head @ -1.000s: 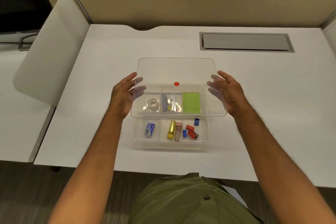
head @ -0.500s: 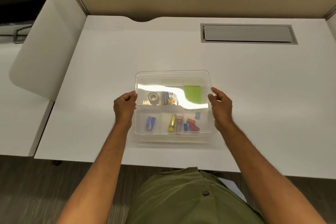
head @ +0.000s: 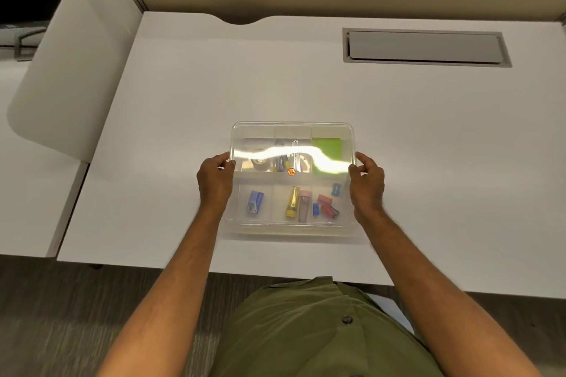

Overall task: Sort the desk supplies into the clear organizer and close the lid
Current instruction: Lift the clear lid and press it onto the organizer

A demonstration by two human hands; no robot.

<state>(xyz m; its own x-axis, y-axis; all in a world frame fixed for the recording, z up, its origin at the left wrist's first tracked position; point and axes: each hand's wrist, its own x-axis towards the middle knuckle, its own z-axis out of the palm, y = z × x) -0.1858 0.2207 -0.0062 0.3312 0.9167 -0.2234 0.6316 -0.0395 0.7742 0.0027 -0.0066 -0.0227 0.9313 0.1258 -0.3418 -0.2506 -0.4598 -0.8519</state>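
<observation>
The clear organizer (head: 291,231) sits near the desk's front edge with its clear lid (head: 260,131) lying over it, a glare streak across the top. My left hand (head: 214,180) grips the lid's left edge and my right hand (head: 367,184) grips its right edge. Through the lid I see a tape roll (head: 260,165), pens and clips (head: 286,162), green sticky notes (head: 326,147), a blue box (head: 254,202), a yellow tube (head: 292,202), a pink tube (head: 303,206) and small red and blue pieces (head: 326,206). A red dot sticker (head: 291,172) sits on the lid.
The white desk (head: 183,131) has a grey cable hatch (head: 425,46) at the back right. A white chair back (head: 70,55) stands to the left beside a neighbouring desk. A beige partition runs behind. My green shirt (head: 321,330) is below the front edge.
A second ago both hands held the lid raised and tilted over the organizer's back half. It has come down and forward and now lies over the whole organizer, hands still on its sides.
</observation>
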